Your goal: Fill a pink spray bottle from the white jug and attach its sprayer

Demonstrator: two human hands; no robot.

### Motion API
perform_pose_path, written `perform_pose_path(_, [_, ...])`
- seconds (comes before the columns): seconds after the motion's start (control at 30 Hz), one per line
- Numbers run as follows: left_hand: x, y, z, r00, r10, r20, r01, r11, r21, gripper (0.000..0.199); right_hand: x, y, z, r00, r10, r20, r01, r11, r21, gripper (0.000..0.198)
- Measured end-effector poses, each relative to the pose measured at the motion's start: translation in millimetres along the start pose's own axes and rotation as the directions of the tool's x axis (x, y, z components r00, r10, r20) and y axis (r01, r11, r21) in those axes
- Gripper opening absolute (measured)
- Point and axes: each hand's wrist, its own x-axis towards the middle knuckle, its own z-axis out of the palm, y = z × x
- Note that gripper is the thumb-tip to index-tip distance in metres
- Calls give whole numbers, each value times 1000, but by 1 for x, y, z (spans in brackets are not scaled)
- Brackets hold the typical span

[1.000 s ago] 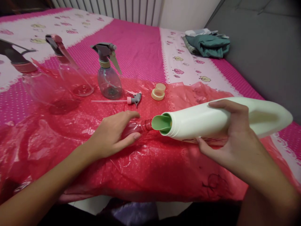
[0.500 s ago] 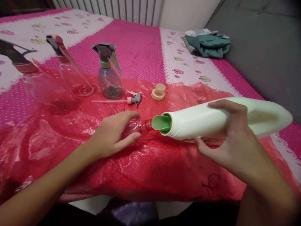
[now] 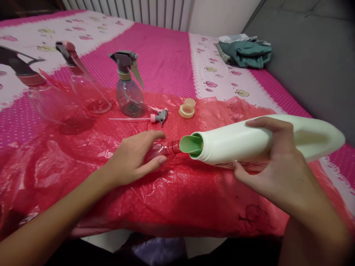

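My left hand (image 3: 133, 157) is wrapped round a small clear spray bottle (image 3: 159, 149), whose threaded neck points right. In my right hand (image 3: 273, 159) is a large pale green detergent bottle (image 3: 235, 142), tilted nearly level with its mouth to the left. Its green pouring spout (image 3: 191, 144) meets the neck of the small bottle; whether liquid flows I cannot tell. Behind my left hand lies a spray trigger head (image 3: 159, 117) with a pink collar and a long thin tube. A yellowish cap (image 3: 188, 108) rests a little to its right.
Three spray bottles stand at the back left: a grey-headed one (image 3: 129, 96), a pink-headed one (image 3: 91, 98) and a larger one (image 3: 47, 99). Red plastic sheeting (image 3: 172, 203) covers the pink bedspread (image 3: 163, 55) in front. Folded cloths (image 3: 245, 51) lie by the grey headboard (image 3: 310, 55).
Hardly anything differs. My right thumb has shifted very slightly to the right along the detergent bottle; both bottles keep their places against each other.
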Motion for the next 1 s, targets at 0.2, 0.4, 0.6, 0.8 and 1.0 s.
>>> perform_pose_path(0.2, [1,0,0,1000,-15,13,15,1000,2,43,0,0,0,1000,-13,0,13,1000,1,68])
perform_pose_path(0.4, [2,0,0,1000,-5,6,5,1000,5,43,-1,-3,-1,1000,15,13,-15,1000,-21,68])
perform_pose_path(0.6, [1,0,0,999,-38,20,39,999,-20,43,-1,1,0,1000,-7,-5,6,999,-38,67])
perform_pose_path(0.8, [1,0,0,999,-40,21,40,999,-18,44,3,16,5,991,-127,-53,124,991,-48,68])
perform_pose_path(1.0, [1,0,0,1000,1,7,-1,1000,2,42,5,20,3,991,-127,-29,126,991,-47,70])
